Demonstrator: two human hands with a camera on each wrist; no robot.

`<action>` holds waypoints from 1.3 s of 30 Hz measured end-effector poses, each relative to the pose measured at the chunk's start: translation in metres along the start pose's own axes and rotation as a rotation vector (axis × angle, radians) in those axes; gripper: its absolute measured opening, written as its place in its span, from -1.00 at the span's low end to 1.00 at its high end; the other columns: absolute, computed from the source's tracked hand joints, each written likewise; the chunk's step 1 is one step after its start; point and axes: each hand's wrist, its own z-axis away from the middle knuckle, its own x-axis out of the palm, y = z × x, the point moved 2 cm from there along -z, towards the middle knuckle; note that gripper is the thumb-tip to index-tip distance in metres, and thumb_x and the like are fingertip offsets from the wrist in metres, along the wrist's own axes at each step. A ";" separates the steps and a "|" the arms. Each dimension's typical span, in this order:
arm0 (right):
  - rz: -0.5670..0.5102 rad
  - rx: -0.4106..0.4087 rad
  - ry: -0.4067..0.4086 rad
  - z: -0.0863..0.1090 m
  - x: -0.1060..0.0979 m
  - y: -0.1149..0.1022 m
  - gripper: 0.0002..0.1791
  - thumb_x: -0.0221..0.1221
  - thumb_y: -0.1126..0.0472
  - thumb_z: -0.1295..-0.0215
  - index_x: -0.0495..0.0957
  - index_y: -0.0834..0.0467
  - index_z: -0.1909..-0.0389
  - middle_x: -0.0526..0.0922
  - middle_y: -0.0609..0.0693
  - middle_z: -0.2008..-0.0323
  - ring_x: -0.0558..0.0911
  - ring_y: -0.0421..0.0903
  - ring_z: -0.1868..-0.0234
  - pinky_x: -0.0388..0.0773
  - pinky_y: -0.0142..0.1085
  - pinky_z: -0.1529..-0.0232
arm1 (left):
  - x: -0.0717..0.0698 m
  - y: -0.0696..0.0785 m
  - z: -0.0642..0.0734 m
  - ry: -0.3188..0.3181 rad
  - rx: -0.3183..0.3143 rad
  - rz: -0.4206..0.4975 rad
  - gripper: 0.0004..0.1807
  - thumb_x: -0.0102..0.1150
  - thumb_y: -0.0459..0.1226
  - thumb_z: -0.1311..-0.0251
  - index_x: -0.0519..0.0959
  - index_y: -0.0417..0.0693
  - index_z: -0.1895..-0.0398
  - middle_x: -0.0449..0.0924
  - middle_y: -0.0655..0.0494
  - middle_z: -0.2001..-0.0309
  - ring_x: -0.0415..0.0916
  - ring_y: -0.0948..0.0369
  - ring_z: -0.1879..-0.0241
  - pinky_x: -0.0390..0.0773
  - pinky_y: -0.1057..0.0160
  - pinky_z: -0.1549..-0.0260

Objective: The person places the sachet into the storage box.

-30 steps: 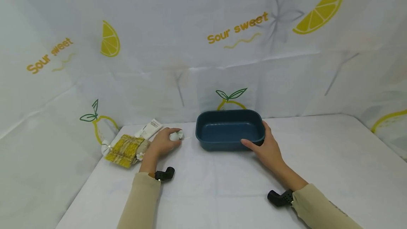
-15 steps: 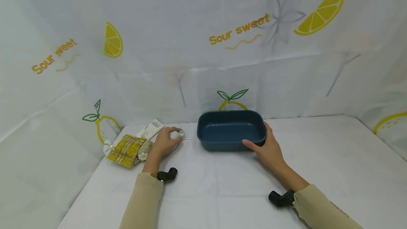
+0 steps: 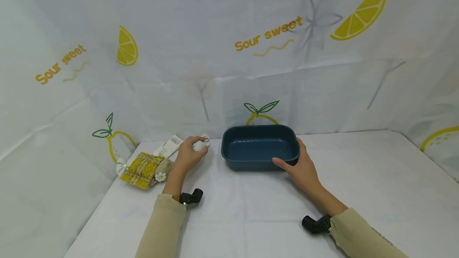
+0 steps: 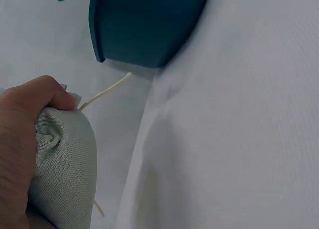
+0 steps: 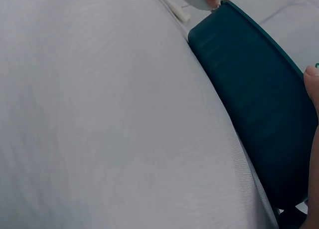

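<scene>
The left grip (image 3: pixel 188 155) is grasping the pale cloth pouch (image 4: pixel 67 164), left of the blue box (image 3: pixel 259 149); the right grip (image 3: pixel 303 169) is holding the box's right end. Gentle pressure is probably suiting both.

— What does the person wear?
— A beige left sleeve (image 3: pixel 160 224) and a matching right sleeve (image 3: pixel 360 232) with small dark marks.
— Anything else?
— A bent black left wrist device (image 3: pixel 191 197), a similar right wrist device (image 3: pixel 316 224) with tiny holes; left hand (image 3: pixel 187 156) and right hand (image 3: pixel 304 170) bare.
</scene>
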 end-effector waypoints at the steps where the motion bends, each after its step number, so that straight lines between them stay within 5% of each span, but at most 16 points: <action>1: -0.002 0.002 0.001 0.000 0.000 0.000 0.26 0.31 -0.28 -0.23 -0.28 0.16 -0.64 -0.03 0.27 -0.61 0.10 0.32 -0.58 0.14 0.30 -0.48 | 0.000 0.004 0.000 0.011 0.020 -0.001 -0.62 0.28 -0.22 -0.21 0.68 -0.01 -0.11 0.57 -0.12 -0.22 0.47 -0.06 -0.31 0.46 -0.12 -0.32; 9: -0.014 0.016 0.006 -0.001 -0.001 0.000 0.26 0.31 -0.29 -0.22 -0.30 0.11 -0.64 -0.02 0.26 -0.62 0.10 0.31 -0.58 0.14 0.29 -0.48 | -0.001 0.042 -0.004 0.073 0.132 0.068 -0.63 0.30 -0.26 -0.18 0.70 0.02 -0.08 0.63 -0.05 -0.10 0.55 -0.01 -0.11 0.57 -0.07 -0.10; 14: -0.017 0.014 0.006 -0.002 -0.002 0.000 0.27 0.31 -0.31 -0.21 -0.29 0.11 -0.64 -0.04 0.23 -0.62 0.09 0.29 -0.59 0.13 0.29 -0.48 | 0.009 0.066 -0.008 0.043 0.159 0.061 -0.62 0.29 -0.27 -0.18 0.70 0.02 -0.10 0.64 -0.05 -0.08 0.56 0.01 -0.09 0.59 -0.04 -0.07; 18: -0.014 0.022 0.003 -0.001 -0.002 0.001 0.27 0.31 -0.30 -0.21 -0.29 0.13 -0.64 -0.04 0.23 -0.62 0.09 0.29 -0.59 0.13 0.28 -0.49 | 0.025 0.081 -0.015 0.002 0.153 0.052 -0.60 0.27 -0.27 -0.18 0.69 0.04 -0.12 0.62 -0.05 -0.07 0.54 0.03 0.06 0.63 0.08 0.15; 26: -0.027 0.020 0.008 0.002 0.000 0.001 0.27 0.32 -0.28 -0.21 -0.27 0.14 -0.64 -0.03 0.22 -0.62 0.08 0.27 -0.60 0.12 0.26 -0.50 | 0.058 0.095 -0.027 -0.034 0.133 -0.031 -0.59 0.29 -0.21 -0.21 0.68 0.05 -0.15 0.61 -0.03 -0.12 0.55 0.06 0.09 0.60 0.21 0.32; 33: -0.028 0.033 0.003 0.002 0.000 -0.001 0.27 0.33 -0.30 -0.19 -0.25 0.13 -0.64 -0.01 0.21 -0.62 0.10 0.25 -0.60 0.13 0.24 -0.51 | 0.076 0.105 -0.035 -0.011 0.143 -0.069 -0.59 0.32 -0.24 -0.15 0.70 0.04 -0.12 0.62 -0.07 -0.10 0.57 0.05 0.04 0.62 0.08 0.09; 39: -0.029 0.030 0.017 0.002 0.001 0.000 0.27 0.34 -0.30 -0.18 -0.22 0.15 -0.64 0.01 0.22 -0.62 0.13 0.25 -0.59 0.15 0.24 -0.50 | 0.095 0.107 -0.040 -0.026 0.133 -0.134 -0.58 0.36 -0.25 -0.17 0.69 0.01 -0.14 0.60 -0.12 -0.03 0.55 0.04 0.10 0.61 0.09 0.12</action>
